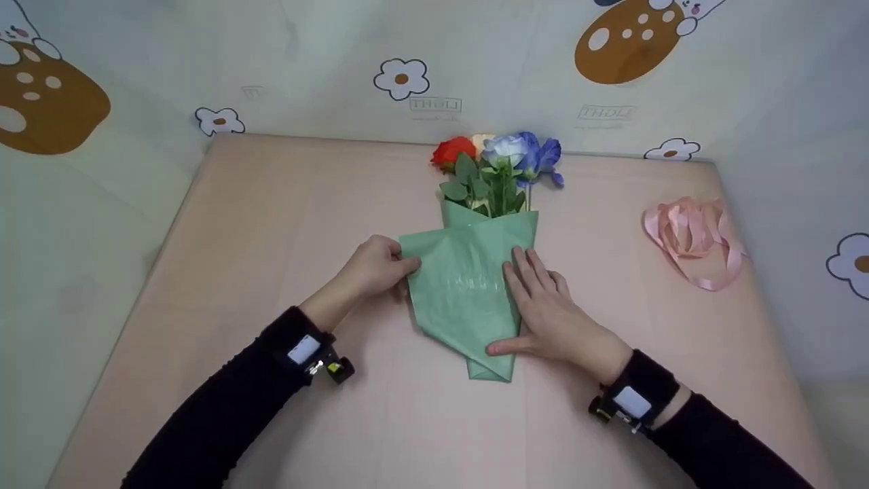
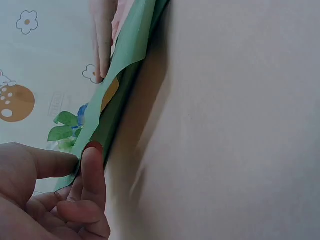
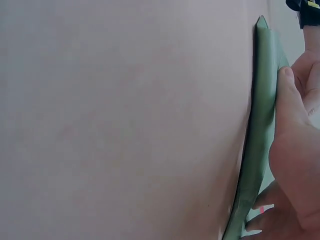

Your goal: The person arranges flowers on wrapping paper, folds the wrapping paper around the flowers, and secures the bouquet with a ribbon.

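Note:
A bouquet of red, white and blue flowers (image 1: 506, 151) lies on the table, its stems wrapped in green wrapping paper (image 1: 461, 285). The flower heads and leaves stick out at the far end. My left hand (image 1: 380, 265) pinches the paper's left edge between thumb and fingers. In the left wrist view that edge of the paper (image 2: 117, 65) stands off the layer below, with the thumb on one side and fingers on the other. My right hand (image 1: 550, 312) lies with straight, spread fingers along the paper's right side, the thumb over its lower part. The stems are hidden inside.
A loose coil of pink ribbon (image 1: 692, 234) lies at the right edge of the table (image 1: 292, 204). Behind the table hangs a pale curtain (image 1: 305, 61) printed with flowers and brown spotted shapes. Each wrist carries a strapped camera.

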`<move>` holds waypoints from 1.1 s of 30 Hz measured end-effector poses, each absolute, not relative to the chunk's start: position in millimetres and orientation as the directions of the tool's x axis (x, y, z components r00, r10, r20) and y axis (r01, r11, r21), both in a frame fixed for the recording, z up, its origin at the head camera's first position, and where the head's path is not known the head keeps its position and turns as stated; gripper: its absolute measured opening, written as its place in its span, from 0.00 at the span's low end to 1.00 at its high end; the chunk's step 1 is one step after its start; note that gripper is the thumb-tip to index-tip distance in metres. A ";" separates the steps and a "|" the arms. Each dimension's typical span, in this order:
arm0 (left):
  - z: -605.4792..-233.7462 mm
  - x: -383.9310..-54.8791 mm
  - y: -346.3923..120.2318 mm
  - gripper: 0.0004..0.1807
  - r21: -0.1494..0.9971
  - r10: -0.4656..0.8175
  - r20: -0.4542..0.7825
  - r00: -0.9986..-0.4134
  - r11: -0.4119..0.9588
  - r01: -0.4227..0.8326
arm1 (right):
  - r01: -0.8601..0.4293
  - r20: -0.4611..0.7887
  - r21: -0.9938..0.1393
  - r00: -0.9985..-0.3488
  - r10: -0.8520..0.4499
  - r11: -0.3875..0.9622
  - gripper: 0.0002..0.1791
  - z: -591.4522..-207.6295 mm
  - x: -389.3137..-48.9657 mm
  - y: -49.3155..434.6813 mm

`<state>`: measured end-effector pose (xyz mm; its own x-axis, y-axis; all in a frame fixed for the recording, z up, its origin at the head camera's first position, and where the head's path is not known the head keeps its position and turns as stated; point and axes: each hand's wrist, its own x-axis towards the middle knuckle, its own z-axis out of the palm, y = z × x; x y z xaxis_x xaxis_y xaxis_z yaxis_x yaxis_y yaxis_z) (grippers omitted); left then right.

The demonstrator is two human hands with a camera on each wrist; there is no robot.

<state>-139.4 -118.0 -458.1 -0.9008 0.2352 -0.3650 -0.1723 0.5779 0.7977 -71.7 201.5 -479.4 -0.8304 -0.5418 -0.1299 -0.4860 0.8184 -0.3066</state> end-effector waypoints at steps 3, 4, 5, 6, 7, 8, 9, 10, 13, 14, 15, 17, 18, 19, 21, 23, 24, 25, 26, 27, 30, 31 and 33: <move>-462.1 -142.3 -119.4 0.16 0.797 0.224 -0.446 -0.866 0.539 -0.272 | -0.473 -0.151 -0.324 -0.829 -0.538 0.819 0.78 -479.2 -79.0 201.6; -462.9 -143.2 -120.0 0.14 0.796 0.223 -0.469 -0.854 0.525 -0.301 | -0.468 -0.153 -0.330 -0.831 -0.535 0.820 0.77 -479.1 -82.1 201.3; -463.1 -143.8 -120.4 0.13 0.793 0.222 -0.489 -0.844 0.516 -0.324 | -0.464 -0.151 -0.335 -0.833 -0.533 0.820 0.75 -479.6 -85.2 201.4; -463.7 -144.4 -120.6 0.12 0.788 0.223 -0.505 -0.834 0.514 -0.340 | -0.460 -0.150 -0.340 -0.835 -0.530 0.820 0.73 -479.7 -88.0 201.3; -463.6 -144.6 -120.4 0.11 0.780 0.221 -0.515 -0.828 0.521 -0.346 | -0.455 -0.146 -0.346 -0.838 -0.526 0.821 0.71 -480.3 -90.2 201.3; -463.8 -144.6 -120.3 0.11 0.773 0.219 -0.520 -0.826 0.532 -0.346 | -0.454 -0.143 -0.347 -0.839 -0.525 0.821 0.69 -480.7 -92.1 201.4; -463.6 -144.1 -119.9 0.11 0.769 0.217 -0.520 -0.826 0.541 -0.342 | -0.452 -0.144 -0.347 -0.840 -0.523 0.822 0.69 -481.2 -93.5 201.4; -463.7 -143.9 -119.8 0.11 0.764 0.216 -0.518 -0.828 0.552 -0.335 | -0.452 -0.145 -0.345 -0.840 -0.523 0.823 0.70 -481.7 -94.8 201.4; -463.1 -142.8 -120.1 0.10 0.750 0.210 -0.507 -0.836 0.585 -0.308 | -0.456 -0.161 -0.325 -0.836 -0.524 0.828 0.75 -483.4 -97.0 201.9; -462.9 -142.4 -120.7 0.11 0.746 0.210 -0.505 -0.837 0.595 -0.301 | -0.459 -0.169 -0.315 -0.834 -0.525 0.830 0.77 -483.9 -97.5 202.2; -462.8 -141.9 -121.4 0.11 0.741 0.209 -0.505 -0.837 0.602 -0.296 | -0.462 -0.177 -0.307 -0.832 -0.526 0.832 0.77 -484.2 -97.9 202.4; -462.9 -141.2 -123.2 0.11 0.731 0.211 -0.505 -0.837 0.620 -0.285 | -0.468 -0.191 -0.292 -0.826 -0.531 0.834 0.78 -484.8 -98.9 202.7; -462.9 -140.9 -124.1 0.12 0.726 0.215 -0.506 -0.835 0.628 -0.279 | -0.470 -0.199 -0.287 -0.823 -0.532 0.835 0.77 -484.9 -99.5 202.9; -463.0 -140.6 -125.2 0.12 0.720 0.219 -0.506 -0.835 0.640 -0.268 | -0.471 -0.206 -0.283 -0.821 -0.533 0.836 0.77 -484.9 -99.7 203.0; -462.8 -140.5 -126.9 0.13 0.708 0.228 -0.500 -0.836 0.664 -0.242 | -0.474 -0.213 -0.280 -0.817 -0.536 0.835 0.76 -484.5 -100.0 203.1; -462.2 -140.9 -128.2 0.15 0.693 0.239 -0.490 -0.839 0.690 -0.209 | -0.478 -0.211 -0.282 -0.815 -0.540 0.832 0.76 -484.6 -100.0 203.3; -461.7 -141.1 -128.7 0.16 0.684 0.243 -0.483 -0.841 0.704 -0.189 | -0.478 -0.212 -0.283 -0.814 -0.541 0.831 0.76 -484.3 -99.9 203.2; -461.0 -141.0 -128.8 0.17 0.669 0.242 -0.469 -0.850 0.726 -0.162 | -0.482 -0.210 -0.284 -0.813 -0.544 0.829 0.76 -484.2 -99.9 203.0; -460.4 -140.5 -128.3 0.18 0.648 0.234 -0.443 -0.865 0.751 -0.129 | -0.486 -0.207 -0.284 -0.811 -0.547 0.827 0.75 -484.6 -100.0 203.0; -459.7 -139.1 -127.0 0.19 0.620 0.223 -0.408 -0.885 0.779 -0.090 | -0.488 -0.210 -0.281 -0.809 -0.549 0.826 0.75 -484.8 -100.1 202.8; -456.6 -128.2 -116.0 0.16 0.503 0.202 -0.211 -0.956 0.862 0.071 | -0.493 -0.232 -0.260 -0.803 -0.549 0.830 0.75 -484.8 -100.3 201.8; -455.6 -122.9 -109.6 0.16 0.450 0.216 -0.128 -0.968 0.882 0.137 | -0.495 -0.237 -0.251 -0.801 -0.549 0.832 0.75 -484.7 -100.3 201.7; -453.8 -110.3 -94.1 0.21 0.331 0.287 0.013 -0.958 0.903 0.275 | -0.495 -0.253 -0.235 -0.800 -0.544 0.837 0.75 -484.0 -100.2 201.5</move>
<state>-110.3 -94.1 -453.8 -0.9578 0.2872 0.0133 0.2753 0.9027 0.3306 -100.2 201.5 -484.0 -0.8000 -0.5441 -0.2530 -0.4948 0.8367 -0.2348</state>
